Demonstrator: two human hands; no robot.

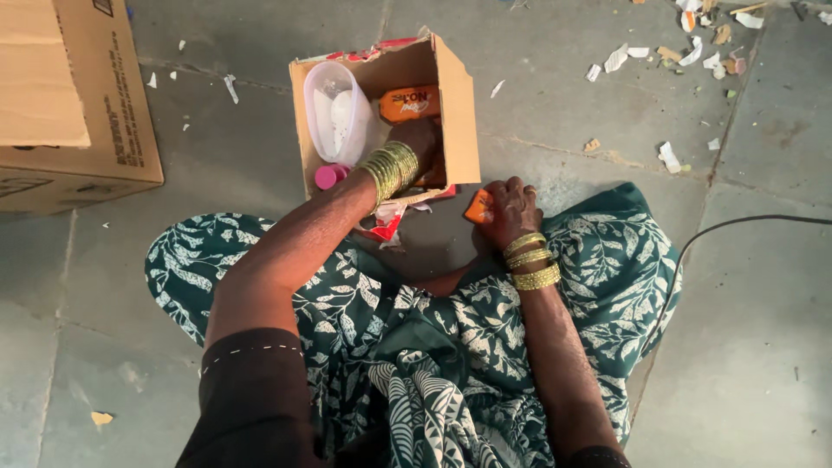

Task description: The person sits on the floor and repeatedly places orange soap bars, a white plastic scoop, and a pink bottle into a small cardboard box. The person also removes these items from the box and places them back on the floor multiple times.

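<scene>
In the head view, a person is sitting cross-legged on a grey stone floor [217,165], wearing green cloth printed with white leaves, and both arms are reaching forward toward twelve o'clock.

The left hand [422,143] is reaching down into a small open cardboard box [459,113] that is standing just ahead of the knees. The hand is lying among the contents, its fingers hidden against the box's inner wall, so I cannot tell whether they are apart or gripping anything. A stack of gold bangles [392,169] is circling that wrist at the box's six o'clock edge. Inside the box, an orange packet [409,103] is lying at twelve o'clock from the hand, just beside it. A clear plastic container [338,113] is standing at ten o'clock from the hand, filling the box's left side, and a pink cap [328,176] is showing at the container's six o'clock end. Torn red and white wrapping [386,227] is lying under the box's near edge.

The right hand [511,212] is resting on the floor at four o'clock from the box, its fingers curled together around a small orange pack [477,208], which is sticking out on the hand's nine o'clock side. Gold bangles are circling this wrist too.

A large cardboard carton [78,113] is sitting at the upper left, well apart from the small box. Paper scraps [693,43] are littering the floor at one o'clock, and a black cable [737,224] is running in from three o'clock.
</scene>
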